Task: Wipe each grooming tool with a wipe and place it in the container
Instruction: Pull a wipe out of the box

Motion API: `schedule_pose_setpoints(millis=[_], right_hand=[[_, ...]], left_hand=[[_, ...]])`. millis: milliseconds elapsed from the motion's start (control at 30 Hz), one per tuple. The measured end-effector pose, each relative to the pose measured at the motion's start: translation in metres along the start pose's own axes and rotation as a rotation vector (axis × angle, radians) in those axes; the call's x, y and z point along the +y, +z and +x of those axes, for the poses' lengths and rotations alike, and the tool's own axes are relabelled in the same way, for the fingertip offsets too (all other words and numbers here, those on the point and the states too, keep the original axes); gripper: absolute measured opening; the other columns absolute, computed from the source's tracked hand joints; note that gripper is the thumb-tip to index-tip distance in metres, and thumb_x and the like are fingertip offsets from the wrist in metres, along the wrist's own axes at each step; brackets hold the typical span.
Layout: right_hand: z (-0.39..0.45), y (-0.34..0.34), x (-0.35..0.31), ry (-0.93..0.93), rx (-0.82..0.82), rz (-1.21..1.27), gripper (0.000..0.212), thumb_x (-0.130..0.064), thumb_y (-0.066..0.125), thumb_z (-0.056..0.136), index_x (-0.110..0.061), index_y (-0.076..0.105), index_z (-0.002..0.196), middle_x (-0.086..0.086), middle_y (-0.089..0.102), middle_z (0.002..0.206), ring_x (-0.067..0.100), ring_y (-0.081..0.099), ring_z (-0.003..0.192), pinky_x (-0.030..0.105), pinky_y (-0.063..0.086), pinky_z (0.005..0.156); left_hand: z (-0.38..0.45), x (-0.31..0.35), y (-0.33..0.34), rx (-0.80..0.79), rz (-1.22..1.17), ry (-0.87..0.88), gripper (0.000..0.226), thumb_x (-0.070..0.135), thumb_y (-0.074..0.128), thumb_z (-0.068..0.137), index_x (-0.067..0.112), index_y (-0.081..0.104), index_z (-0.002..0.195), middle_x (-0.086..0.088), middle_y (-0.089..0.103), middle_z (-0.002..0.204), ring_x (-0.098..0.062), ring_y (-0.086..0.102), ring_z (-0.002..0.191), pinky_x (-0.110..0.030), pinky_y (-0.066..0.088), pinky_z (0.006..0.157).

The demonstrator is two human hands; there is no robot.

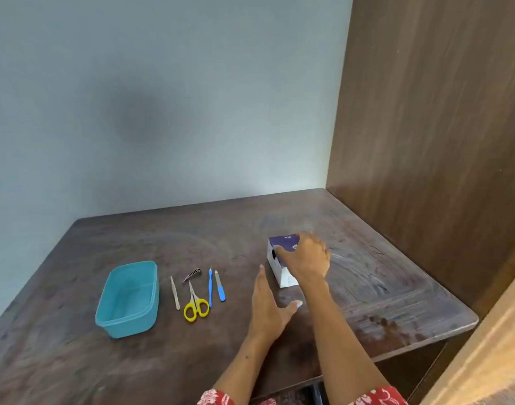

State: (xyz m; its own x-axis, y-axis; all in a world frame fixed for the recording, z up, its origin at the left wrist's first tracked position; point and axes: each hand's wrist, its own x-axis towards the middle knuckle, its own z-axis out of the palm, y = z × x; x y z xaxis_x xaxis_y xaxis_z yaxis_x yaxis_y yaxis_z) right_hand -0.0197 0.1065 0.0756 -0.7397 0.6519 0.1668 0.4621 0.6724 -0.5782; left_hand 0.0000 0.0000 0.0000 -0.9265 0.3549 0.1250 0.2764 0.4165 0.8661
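Nearest you are your red-patterned sleeves (218,398), then the dark wooden worktop (75,361). Your left hand (269,309) hovers open, fingers straight, just beside the wipe box (281,271). Your right hand (306,258) lies over the box top, fingers blurred, so I cannot tell its grip. The blue container (127,299) sits well to the left with nothing in it. Between it and the box lie the yellow scissors (195,305), blue-handled file (220,286), thin blue tool (210,286), metal file (175,293) and nail clipper (192,275), all untouched. You seem to be fetching the first wipe; next, steady the box and pull one free.
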Motion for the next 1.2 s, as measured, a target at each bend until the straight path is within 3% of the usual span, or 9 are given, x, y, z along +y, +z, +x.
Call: schedule_pose_setpoints(millis=[167, 300, 433, 533, 667, 800, 933, 1033, 1200], right_hand=[[0.004, 0.005, -0.002, -0.001, -0.047, -0.046, 0.064, -0.051, 0.068, 0.072, -0.013, 0.053, 0.122, 0.007, 0.057, 0.124, 0.029, 0.047, 0.118, 0.042, 0.039, 0.101], [0.003, 0.009, 0.000, -0.012, -0.015, -0.033, 0.058, -0.048, 0.068, 0.070, -0.014, 0.059, 0.117, 0.006, 0.063, 0.115, 0.027, 0.052, 0.112, 0.040, 0.041, 0.098], [-0.001, 0.009, 0.000, -0.001, -0.009, 0.031, 0.047, -0.043, 0.070, 0.065, -0.016, 0.067, 0.103, 0.004, 0.065, 0.106, 0.025, 0.055, 0.105, 0.039, 0.046, 0.093], [-0.004, 0.008, -0.001, 0.004, -0.025, 0.026, 0.048, -0.043, 0.069, 0.064, -0.017, 0.067, 0.104, 0.004, 0.064, 0.109, 0.025, 0.054, 0.107, 0.040, 0.046, 0.094], [-0.008, 0.006, 0.000, -0.003, -0.005, 0.044, 0.053, -0.045, 0.070, 0.068, -0.018, 0.063, 0.113, 0.003, 0.060, 0.118, 0.024, 0.050, 0.115, 0.041, 0.044, 0.098], [-0.008, 0.003, -0.001, -0.014, 0.015, 0.036, 0.054, -0.050, 0.069, 0.067, -0.020, 0.064, 0.112, 0.001, 0.061, 0.116, 0.022, 0.052, 0.113, 0.041, 0.045, 0.096], [-0.005, -0.004, -0.004, 0.001, -0.004, 0.032, 0.045, -0.053, 0.069, 0.066, -0.019, 0.068, 0.096, 0.001, 0.068, 0.100, 0.023, 0.061, 0.097, 0.039, 0.052, 0.085], [0.001, -0.011, -0.006, 0.026, -0.019, 0.033, 0.041, -0.045, 0.068, 0.067, -0.024, 0.066, 0.103, 0.000, 0.069, 0.102, 0.026, 0.062, 0.100, 0.037, 0.048, 0.089], [0.007, -0.011, -0.005, -0.004, -0.086, -0.025, 0.057, -0.050, 0.074, 0.062, -0.020, 0.064, 0.109, 0.002, 0.064, 0.109, 0.026, 0.057, 0.105, 0.039, 0.050, 0.084]], left_hand=[[0.013, 0.000, 0.003, 0.030, -0.019, -0.032, 0.108, 0.032, 0.080, 0.067, 0.010, 0.011, 0.148, 0.000, 0.023, 0.153, -0.015, 0.023, 0.141, -0.025, 0.022, 0.113], [0.032, -0.015, 0.014, 0.063, -0.004, -0.058, 0.101, 0.056, 0.074, 0.059, 0.022, 0.025, 0.141, 0.002, 0.043, 0.142, -0.016, 0.043, 0.130, -0.040, 0.043, 0.104], [0.035, -0.004, 0.011, 0.046, 0.036, -0.011, 0.113, 0.047, 0.077, 0.064, 0.017, 0.006, 0.148, 0.002, 0.026, 0.152, -0.015, 0.028, 0.140, -0.030, 0.029, 0.113], [0.040, -0.001, 0.011, 0.049, 0.022, 0.023, 0.122, 0.059, 0.075, 0.059, 0.022, -0.002, 0.147, 0.000, 0.031, 0.150, -0.016, 0.034, 0.137, -0.036, 0.037, 0.110], [0.051, -0.004, 0.014, 0.042, 0.052, 0.065, 0.113, 0.082, 0.055, 0.058, 0.034, -0.003, 0.144, 0.001, 0.041, 0.144, -0.014, 0.045, 0.129, -0.037, 0.045, 0.103], [0.054, 0.001, 0.009, 0.020, 0.148, 0.060, 0.120, 0.062, 0.069, 0.063, 0.029, -0.013, 0.145, 0.002, 0.034, 0.149, -0.013, 0.042, 0.132, -0.032, 0.042, 0.105], [0.054, 0.002, 0.012, 0.021, 0.200, 0.066, 0.117, 0.056, 0.072, 0.066, 0.020, -0.005, 0.147, 0.002, 0.031, 0.151, -0.016, 0.042, 0.132, -0.034, 0.041, 0.106], [0.057, -0.001, 0.014, 0.025, 0.188, 0.044, 0.110, 0.053, 0.074, 0.059, 0.028, 0.008, 0.144, 0.001, 0.040, 0.145, -0.019, 0.047, 0.128, -0.041, 0.045, 0.101], [0.057, -0.006, 0.016, 0.031, 0.186, 0.030, 0.106, 0.051, 0.074, 0.059, 0.024, 0.014, 0.143, 0.001, 0.041, 0.144, -0.019, 0.047, 0.127, -0.041, 0.045, 0.101]])
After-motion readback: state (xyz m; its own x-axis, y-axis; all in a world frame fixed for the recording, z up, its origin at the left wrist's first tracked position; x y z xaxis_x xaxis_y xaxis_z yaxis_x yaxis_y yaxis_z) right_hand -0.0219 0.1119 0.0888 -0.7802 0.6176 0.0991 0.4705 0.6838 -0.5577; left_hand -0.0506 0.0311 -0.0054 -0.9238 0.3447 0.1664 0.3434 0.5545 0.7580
